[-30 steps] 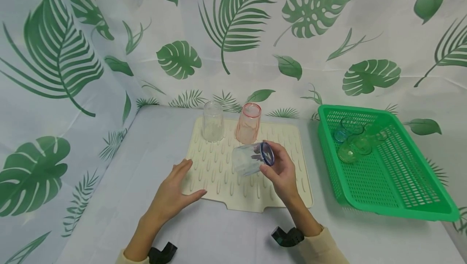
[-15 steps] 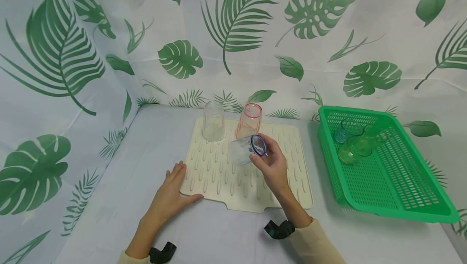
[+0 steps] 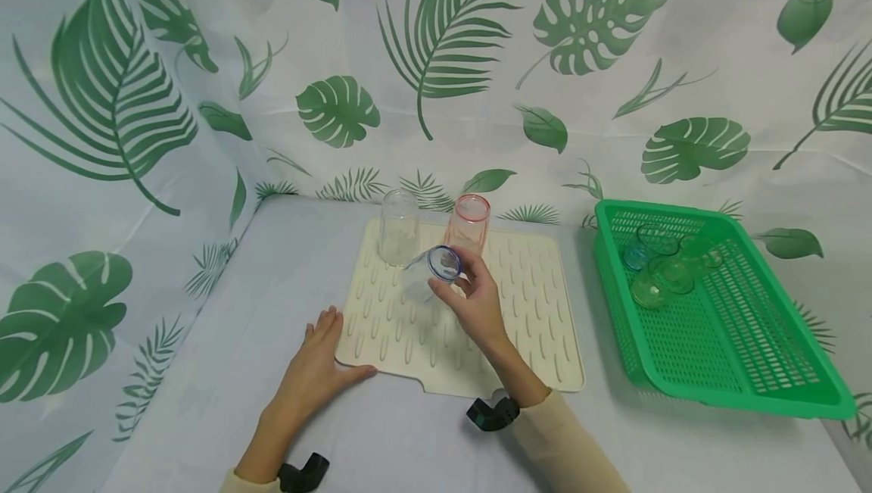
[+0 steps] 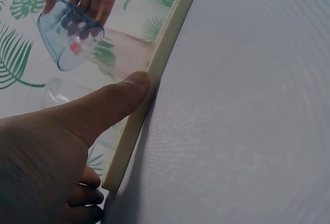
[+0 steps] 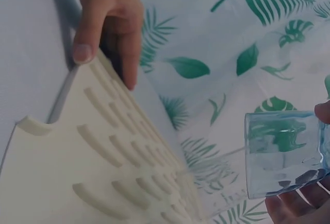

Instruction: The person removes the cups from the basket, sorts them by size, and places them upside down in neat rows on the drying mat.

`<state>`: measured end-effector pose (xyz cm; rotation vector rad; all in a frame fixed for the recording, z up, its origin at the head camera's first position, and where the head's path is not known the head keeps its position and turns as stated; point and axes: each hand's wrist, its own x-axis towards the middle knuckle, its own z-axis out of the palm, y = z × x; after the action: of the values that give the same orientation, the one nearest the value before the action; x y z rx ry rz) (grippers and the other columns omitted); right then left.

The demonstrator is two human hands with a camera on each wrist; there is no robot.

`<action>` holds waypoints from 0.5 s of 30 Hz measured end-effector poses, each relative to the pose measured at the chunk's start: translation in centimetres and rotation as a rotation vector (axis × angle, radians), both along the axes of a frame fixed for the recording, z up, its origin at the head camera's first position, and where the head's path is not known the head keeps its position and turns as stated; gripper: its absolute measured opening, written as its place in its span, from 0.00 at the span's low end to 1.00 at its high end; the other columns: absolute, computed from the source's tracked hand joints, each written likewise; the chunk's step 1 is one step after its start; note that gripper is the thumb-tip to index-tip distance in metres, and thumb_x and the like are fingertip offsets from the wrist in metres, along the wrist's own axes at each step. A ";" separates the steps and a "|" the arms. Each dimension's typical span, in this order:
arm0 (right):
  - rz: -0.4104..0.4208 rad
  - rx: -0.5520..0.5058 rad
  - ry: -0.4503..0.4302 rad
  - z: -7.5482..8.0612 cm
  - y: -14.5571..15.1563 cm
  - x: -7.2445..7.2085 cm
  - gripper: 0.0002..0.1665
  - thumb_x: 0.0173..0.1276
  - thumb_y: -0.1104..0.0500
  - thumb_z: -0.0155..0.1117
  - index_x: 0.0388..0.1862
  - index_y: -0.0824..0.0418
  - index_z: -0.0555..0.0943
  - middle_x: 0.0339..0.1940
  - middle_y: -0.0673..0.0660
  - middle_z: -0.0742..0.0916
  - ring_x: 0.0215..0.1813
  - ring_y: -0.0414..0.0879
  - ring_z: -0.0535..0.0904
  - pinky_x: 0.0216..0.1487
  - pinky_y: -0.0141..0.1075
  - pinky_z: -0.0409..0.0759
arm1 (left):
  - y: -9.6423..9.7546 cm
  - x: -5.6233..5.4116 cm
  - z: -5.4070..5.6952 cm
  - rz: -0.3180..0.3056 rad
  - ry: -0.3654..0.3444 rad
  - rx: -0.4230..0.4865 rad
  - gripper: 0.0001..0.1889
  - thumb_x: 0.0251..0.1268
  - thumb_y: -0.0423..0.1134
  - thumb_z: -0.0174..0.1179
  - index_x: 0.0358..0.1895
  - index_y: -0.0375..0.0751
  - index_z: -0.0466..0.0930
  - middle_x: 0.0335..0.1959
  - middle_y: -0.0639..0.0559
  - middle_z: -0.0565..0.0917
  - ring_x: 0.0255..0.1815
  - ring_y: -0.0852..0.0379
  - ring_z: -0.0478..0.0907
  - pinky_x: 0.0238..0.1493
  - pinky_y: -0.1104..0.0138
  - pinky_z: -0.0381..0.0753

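Observation:
A clear glass with a blue rim (image 3: 444, 263) is tilted over the cream ribbed drying mat (image 3: 531, 319). My right hand (image 3: 477, 304) holds this glass near its blue-rimmed end, thumb on one side and fingers on the other. The right wrist view shows the faceted body of the blue-tinted glass (image 5: 281, 152) lying sideways, above the mat. At the mat's front left corner rests my left hand (image 3: 309, 368), its thumb (image 4: 136, 80) along the front edge and its fingers along the left edge. A clear glass (image 3: 399, 228) and a pink glass (image 3: 471, 224) stand on the mat's back part.
To the right stands a green plastic basket (image 3: 722, 394) with several tinted glasses, among them a blue one (image 3: 636, 257) and a yellow-green one (image 3: 649, 292). A leaf-patterned sheet (image 3: 470, 137) hangs behind the white-covered table (image 3: 225, 357).
My right hand has carried the blue-rimmed glass left and a little away from me, across the mat toward the clear glass. My left hand has come down slightly onto the mat's corner.

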<state>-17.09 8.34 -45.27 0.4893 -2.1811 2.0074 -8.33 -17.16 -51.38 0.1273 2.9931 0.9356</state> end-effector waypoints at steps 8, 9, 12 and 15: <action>-0.026 0.158 -0.043 -0.8 -1.7 -1.2 0.37 0.61 0.59 0.75 0.68 0.62 0.72 0.62 0.62 0.81 0.65 0.58 0.77 0.69 0.49 0.77 | 0.0 0.1 0.0 -0.004 -0.027 -0.011 0.58 0.48 0.63 0.74 0.76 0.28 0.58 0.79 0.31 0.57 0.82 0.35 0.50 0.81 0.44 0.51; -0.033 0.179 -0.046 -0.8 -1.8 -1.3 0.37 0.61 0.58 0.75 0.68 0.61 0.73 0.61 0.62 0.82 0.64 0.57 0.78 0.69 0.49 0.78 | 0.0 0.1 0.0 -0.006 -0.030 -0.014 0.58 0.49 0.63 0.74 0.76 0.28 0.58 0.79 0.31 0.57 0.82 0.35 0.50 0.81 0.44 0.51; -0.045 0.227 -0.046 -1.0 -2.3 -1.6 0.36 0.60 0.57 0.76 0.67 0.60 0.74 0.59 0.62 0.83 0.61 0.56 0.79 0.66 0.51 0.79 | -0.1 0.0 0.0 -0.007 -0.037 -0.017 0.58 0.49 0.63 0.74 0.76 0.28 0.58 0.79 0.31 0.57 0.82 0.35 0.49 0.81 0.44 0.51; -0.036 0.259 -0.031 -1.3 -2.8 -2.0 0.37 0.60 0.58 0.77 0.67 0.61 0.74 0.59 0.62 0.83 0.60 0.56 0.79 0.65 0.51 0.80 | -0.1 0.0 0.0 -0.005 -0.039 -0.021 0.58 0.49 0.63 0.74 0.75 0.27 0.58 0.79 0.31 0.57 0.82 0.35 0.49 0.81 0.43 0.51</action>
<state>-19.09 5.55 -46.58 0.4466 -2.4644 1.7334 -8.34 -17.26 -51.37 0.1147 2.9647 0.8957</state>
